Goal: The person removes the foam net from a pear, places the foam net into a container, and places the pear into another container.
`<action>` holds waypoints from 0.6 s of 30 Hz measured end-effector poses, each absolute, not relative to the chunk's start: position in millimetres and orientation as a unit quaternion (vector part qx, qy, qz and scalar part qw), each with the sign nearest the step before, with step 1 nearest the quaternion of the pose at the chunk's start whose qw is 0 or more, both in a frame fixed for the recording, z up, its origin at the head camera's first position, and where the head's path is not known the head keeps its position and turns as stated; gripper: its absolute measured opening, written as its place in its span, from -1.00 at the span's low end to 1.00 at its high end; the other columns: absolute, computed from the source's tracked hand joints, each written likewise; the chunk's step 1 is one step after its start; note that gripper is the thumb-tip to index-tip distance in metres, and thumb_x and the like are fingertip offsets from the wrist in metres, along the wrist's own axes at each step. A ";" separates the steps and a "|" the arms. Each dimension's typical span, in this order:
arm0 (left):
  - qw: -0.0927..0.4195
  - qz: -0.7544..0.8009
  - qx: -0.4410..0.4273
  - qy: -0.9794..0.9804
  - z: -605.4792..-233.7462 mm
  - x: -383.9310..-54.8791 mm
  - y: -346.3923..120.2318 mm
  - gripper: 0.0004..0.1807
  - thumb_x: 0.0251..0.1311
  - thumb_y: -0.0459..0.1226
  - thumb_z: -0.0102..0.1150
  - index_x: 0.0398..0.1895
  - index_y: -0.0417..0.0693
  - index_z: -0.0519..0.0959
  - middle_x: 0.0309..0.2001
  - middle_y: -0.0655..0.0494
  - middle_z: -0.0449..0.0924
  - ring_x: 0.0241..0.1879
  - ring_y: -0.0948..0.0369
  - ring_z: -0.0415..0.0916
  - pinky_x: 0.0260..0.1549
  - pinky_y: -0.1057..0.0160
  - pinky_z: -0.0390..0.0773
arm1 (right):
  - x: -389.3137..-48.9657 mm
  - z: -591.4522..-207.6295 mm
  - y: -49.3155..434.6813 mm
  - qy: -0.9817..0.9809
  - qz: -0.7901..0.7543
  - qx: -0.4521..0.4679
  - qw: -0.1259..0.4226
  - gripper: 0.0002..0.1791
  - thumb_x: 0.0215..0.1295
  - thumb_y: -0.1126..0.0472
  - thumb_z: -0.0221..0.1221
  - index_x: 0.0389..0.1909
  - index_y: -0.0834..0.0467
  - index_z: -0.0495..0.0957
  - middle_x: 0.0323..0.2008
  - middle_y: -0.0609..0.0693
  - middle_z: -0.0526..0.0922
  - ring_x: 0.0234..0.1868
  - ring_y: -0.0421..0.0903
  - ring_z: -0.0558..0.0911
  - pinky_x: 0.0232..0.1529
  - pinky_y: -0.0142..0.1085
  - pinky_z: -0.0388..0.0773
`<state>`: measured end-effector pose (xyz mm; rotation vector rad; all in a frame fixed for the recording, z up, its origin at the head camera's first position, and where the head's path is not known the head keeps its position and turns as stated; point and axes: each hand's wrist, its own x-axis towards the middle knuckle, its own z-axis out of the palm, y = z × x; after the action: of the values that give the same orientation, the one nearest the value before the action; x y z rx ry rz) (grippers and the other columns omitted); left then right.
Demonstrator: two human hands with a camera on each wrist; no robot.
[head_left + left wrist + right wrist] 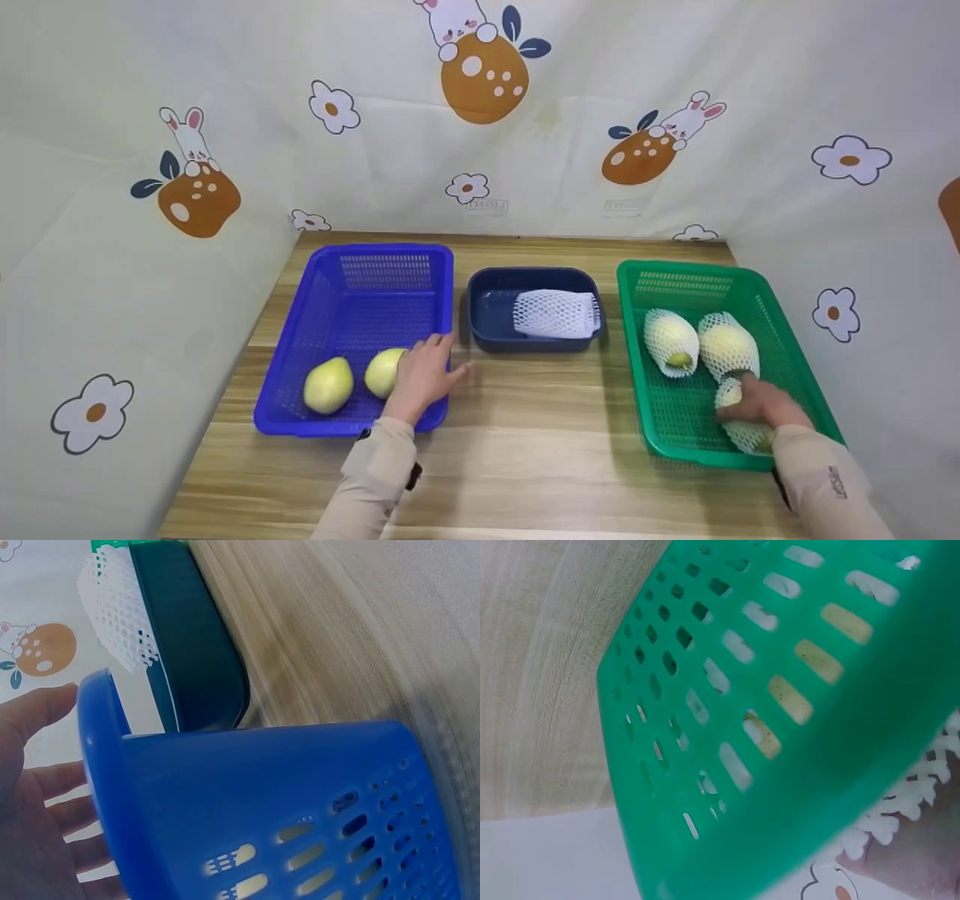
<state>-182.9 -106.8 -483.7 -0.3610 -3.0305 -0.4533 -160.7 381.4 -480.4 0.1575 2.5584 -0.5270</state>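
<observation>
My left hand [427,371] is over the right rim of the blue basket [289,360], its fingers spread loosely and its thumb outside the rim. Beside its fingers, partly covered, lies a bare yellow-green pear [382,373]. Another bare pear [328,385] sits to the left. In the green basket [637,397], my right hand [765,403] grips a pear in a white foam net [746,435], hiding its middle. Two more netted pears [670,341] lie farther back there. The right wrist view shows mostly the green basket's slotted wall [727,690] and some foam netting [900,802].
Between the baskets stands a small dark blue tub [491,307] holding white foam nets [555,313]. Everything rests on a wood-grain table [532,442]. A patterned cloth [405,165] rises behind the table and along both sides.
</observation>
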 end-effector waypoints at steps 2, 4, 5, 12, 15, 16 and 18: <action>0.028 -0.149 -0.117 -0.981 -484.1 -183.2 -106.9 -0.36 0.01 0.06 0.11 0.08 -0.17 0.39 -0.05 -0.08 0.44 -0.12 -0.08 0.40 -0.23 -0.03 0.41 | -161.1 -479.2 380.6 0.944 -0.195 0.057 0.261 -0.08 -0.10 -0.10 0.26 0.00 0.54 0.09 -0.25 0.38 0.38 -0.24 0.23 0.40 -0.22 0.14 0.32; 0.028 -0.152 -0.116 -0.981 -484.5 -183.4 -107.0 -0.37 0.01 0.04 0.11 0.08 -0.17 0.38 -0.04 -0.08 0.44 -0.11 -0.08 0.40 -0.22 -0.04 0.40 | -161.6 -477.9 379.9 0.944 -0.195 0.057 0.261 -0.04 -0.11 -0.11 0.27 0.03 0.54 0.07 -0.23 0.40 0.37 -0.23 0.24 0.39 -0.22 0.15 0.31; 0.028 -0.152 -0.116 -0.981 -484.5 -183.3 -107.0 -0.37 0.01 0.04 0.12 0.08 -0.16 0.38 -0.04 -0.09 0.44 -0.12 -0.08 0.40 -0.22 -0.05 0.40 | -161.8 -477.4 379.7 0.943 -0.196 0.057 0.261 -0.04 -0.11 -0.11 0.27 0.04 0.54 0.06 -0.22 0.40 0.37 -0.22 0.25 0.39 -0.22 0.15 0.31; 0.032 -0.157 -0.118 -0.980 -483.0 -182.1 -106.8 -0.38 0.00 0.04 0.12 0.07 -0.16 0.39 -0.06 -0.09 0.45 -0.14 -0.09 0.40 -0.24 -0.05 0.40 | -162.6 -472.4 378.1 0.945 -0.191 0.054 0.260 -0.02 -0.08 -0.13 0.24 0.08 0.54 0.03 -0.19 0.43 0.35 -0.20 0.27 0.37 -0.21 0.18 0.29; 0.033 -0.156 -0.118 -0.980 -483.1 -181.8 -107.0 -0.38 0.00 0.04 0.12 0.07 -0.15 0.39 -0.06 -0.08 0.45 -0.15 -0.08 0.41 -0.25 -0.04 0.41 | -162.7 -471.1 377.7 0.947 -0.187 0.053 0.257 -0.04 -0.06 -0.11 0.23 0.08 0.54 0.03 -0.20 0.43 0.35 -0.22 0.26 0.38 -0.23 0.18 0.30; 0.033 -0.156 -0.119 -0.980 -483.1 -181.8 -107.0 -0.38 0.00 0.04 0.12 0.07 -0.15 0.39 -0.07 -0.08 0.45 -0.15 -0.08 0.41 -0.24 -0.03 0.41 | -162.7 -470.7 377.6 0.947 -0.186 0.053 0.257 -0.05 -0.05 -0.11 0.22 0.07 0.54 0.04 -0.20 0.43 0.35 -0.23 0.26 0.38 -0.24 0.18 0.31; 0.033 -0.156 -0.119 -0.980 -483.4 -181.9 -107.1 -0.39 0.00 0.03 0.12 0.07 -0.15 0.40 -0.07 -0.08 0.45 -0.14 -0.08 0.41 -0.24 -0.03 0.41 | -162.9 -470.1 377.3 0.948 -0.185 0.050 0.254 -0.07 -0.04 -0.09 0.22 0.07 0.53 0.04 -0.22 0.42 0.36 -0.25 0.25 0.39 -0.25 0.17 0.32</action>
<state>-181.9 -107.1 -483.4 -0.3647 -3.0155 -0.4800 -162.9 377.3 -470.1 0.1370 2.5751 -0.5027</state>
